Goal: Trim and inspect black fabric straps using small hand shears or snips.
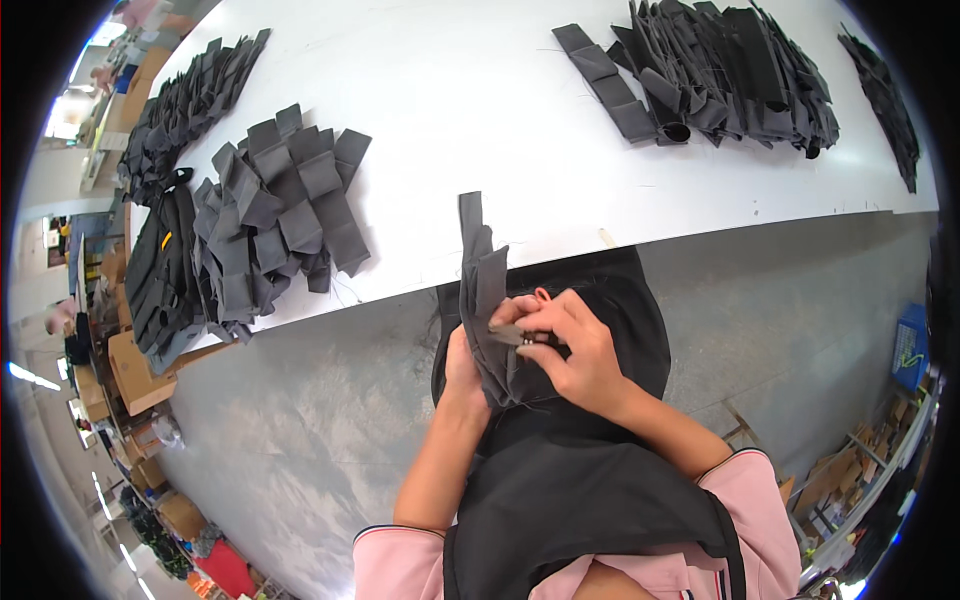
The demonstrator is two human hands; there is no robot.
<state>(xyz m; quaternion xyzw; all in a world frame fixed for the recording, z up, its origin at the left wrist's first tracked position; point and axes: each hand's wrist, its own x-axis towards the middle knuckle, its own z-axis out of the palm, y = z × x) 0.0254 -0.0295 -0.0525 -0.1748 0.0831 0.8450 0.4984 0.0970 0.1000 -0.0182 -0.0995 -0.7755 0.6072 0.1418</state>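
Observation:
Over my lap, at the table's near edge, my left hand (464, 368) is closed around a folded dark grey fabric strip (486, 285). Its upper end reaches over the white tabletop, and loose threads stick out at its lower end. My right hand (588, 352) grips small dark thread snips (512, 335) with an orange-red loop at one end. The blades of the snips point left and lie against or just in front of the strip; I cannot tell whether they touch a thread. My left fingertips are partly hidden behind the strip and the right hand.
Folded grey fabric pieces (300, 195) lie heaped at the table's left, beside more dark fabric (165, 260). Another large bundle of strips (725, 80) lies at the far right. A black apron (590, 470) covers my lap. A blue crate (910, 345) stands on the right.

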